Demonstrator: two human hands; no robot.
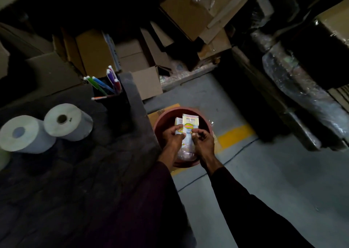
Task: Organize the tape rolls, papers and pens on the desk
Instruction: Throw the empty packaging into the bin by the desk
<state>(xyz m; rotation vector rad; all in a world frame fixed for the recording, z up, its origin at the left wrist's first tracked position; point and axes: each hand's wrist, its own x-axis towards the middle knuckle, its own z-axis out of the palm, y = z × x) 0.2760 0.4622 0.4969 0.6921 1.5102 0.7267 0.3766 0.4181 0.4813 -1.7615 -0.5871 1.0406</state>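
Over the tub (170,113) on the floor beside the desk (75,172), your left hand (172,137) and right hand (203,141) are each pinching the packets (190,122) in a closed fingertip grip, fingers curled. On the desk, two rolls (68,122) are standing on end side by side, and pens (102,85) are leaning in the holder (115,104) just behind them.

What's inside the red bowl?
Printed packets, pinched by the left hand and right hand, over crinkly clear plastic. The bottom of the bowl is hidden underneath.
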